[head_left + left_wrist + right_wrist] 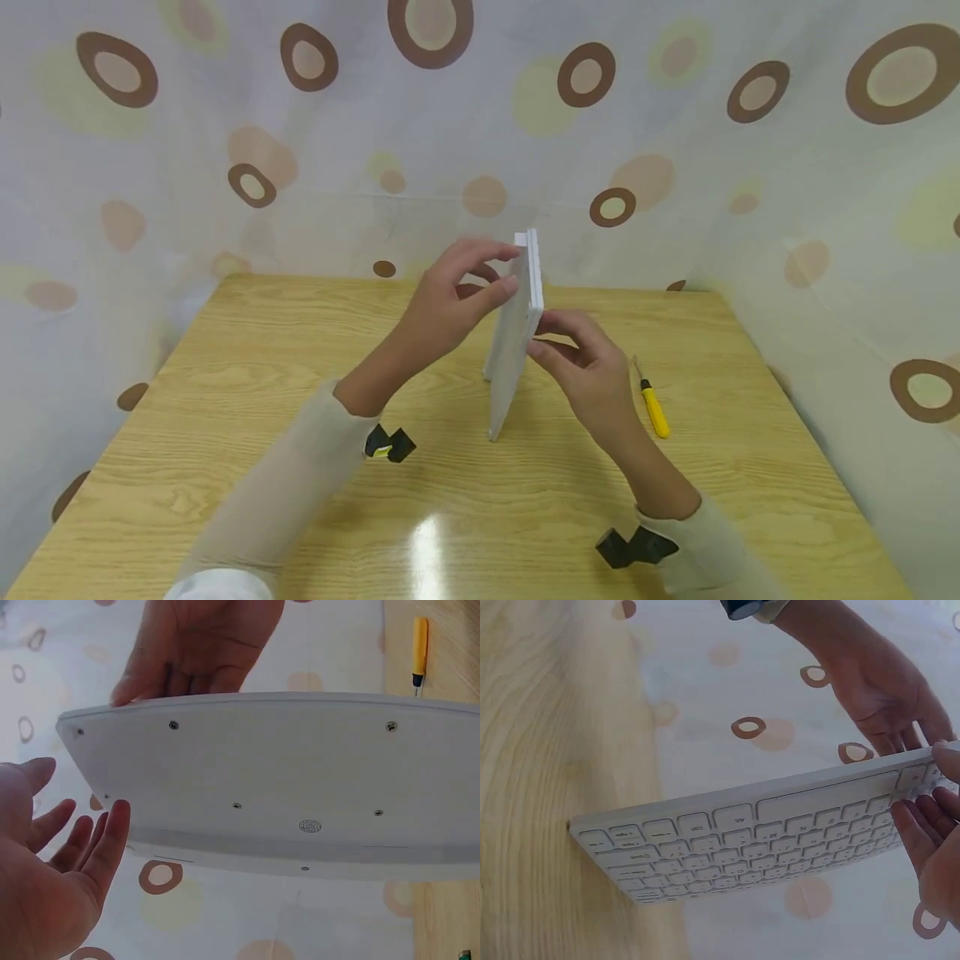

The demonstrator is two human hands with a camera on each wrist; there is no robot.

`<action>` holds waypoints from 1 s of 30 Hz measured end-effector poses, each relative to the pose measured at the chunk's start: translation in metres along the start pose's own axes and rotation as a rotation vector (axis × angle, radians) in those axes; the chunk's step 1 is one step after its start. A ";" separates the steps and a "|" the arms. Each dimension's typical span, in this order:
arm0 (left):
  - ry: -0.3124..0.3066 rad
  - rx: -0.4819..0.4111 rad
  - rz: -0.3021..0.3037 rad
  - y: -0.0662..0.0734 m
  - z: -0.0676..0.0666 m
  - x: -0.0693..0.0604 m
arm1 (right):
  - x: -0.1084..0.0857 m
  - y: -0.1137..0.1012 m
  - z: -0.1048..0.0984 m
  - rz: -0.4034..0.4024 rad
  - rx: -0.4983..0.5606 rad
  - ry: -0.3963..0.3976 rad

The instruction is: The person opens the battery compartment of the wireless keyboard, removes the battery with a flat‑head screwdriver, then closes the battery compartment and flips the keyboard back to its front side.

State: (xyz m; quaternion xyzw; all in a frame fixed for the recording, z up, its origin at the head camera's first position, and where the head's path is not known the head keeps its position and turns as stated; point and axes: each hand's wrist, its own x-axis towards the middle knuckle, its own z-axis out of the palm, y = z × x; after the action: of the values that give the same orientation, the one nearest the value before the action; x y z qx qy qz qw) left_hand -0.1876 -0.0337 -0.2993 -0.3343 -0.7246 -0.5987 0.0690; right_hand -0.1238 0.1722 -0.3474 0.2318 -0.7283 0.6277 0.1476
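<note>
A white keyboard (510, 350) is tilted up on one short end above the table. My right hand (588, 371) pinches its near long edge; in the right wrist view that hand (941, 862) has its fingers against the keys (795, 840) and the thumb at the edge. My left hand (450, 300) is at the raised end on the underside, fingers loosely bent. In the left wrist view the left hand (52, 877) is relaxed, its fingertips close to the underside (262, 765); contact is hard to tell. Several small screws (237, 805) dot that underside.
A screwdriver (656, 410) with a yellow handle lies on the wooden table (315, 467), right of the right hand. Behind and beside the table hangs a spotted cloth (330, 133). A small green-ended object (465, 955) shows at the left wrist view's corner.
</note>
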 end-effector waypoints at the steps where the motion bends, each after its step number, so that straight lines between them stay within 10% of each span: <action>1: -0.004 -0.012 -0.004 0.000 -0.001 -0.004 | 0.000 0.004 0.002 0.011 -0.002 -0.015; 8: -0.006 -0.094 -0.096 -0.004 -0.019 -0.028 | -0.003 0.034 0.016 0.180 -0.098 -0.151; 19: 0.059 -0.142 -0.074 -0.018 -0.054 -0.061 | -0.007 0.095 0.019 0.486 -0.155 -0.456; 30: 0.124 -0.144 -0.133 -0.022 -0.069 -0.080 | -0.004 0.127 0.023 0.517 -0.195 -0.653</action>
State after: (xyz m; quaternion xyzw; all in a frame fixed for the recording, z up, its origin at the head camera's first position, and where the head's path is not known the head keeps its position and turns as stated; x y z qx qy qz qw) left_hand -0.1599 -0.1302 -0.3383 -0.2518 -0.6947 -0.6719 0.0499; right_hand -0.1855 0.1634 -0.4607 0.2134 -0.8268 0.4660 -0.2318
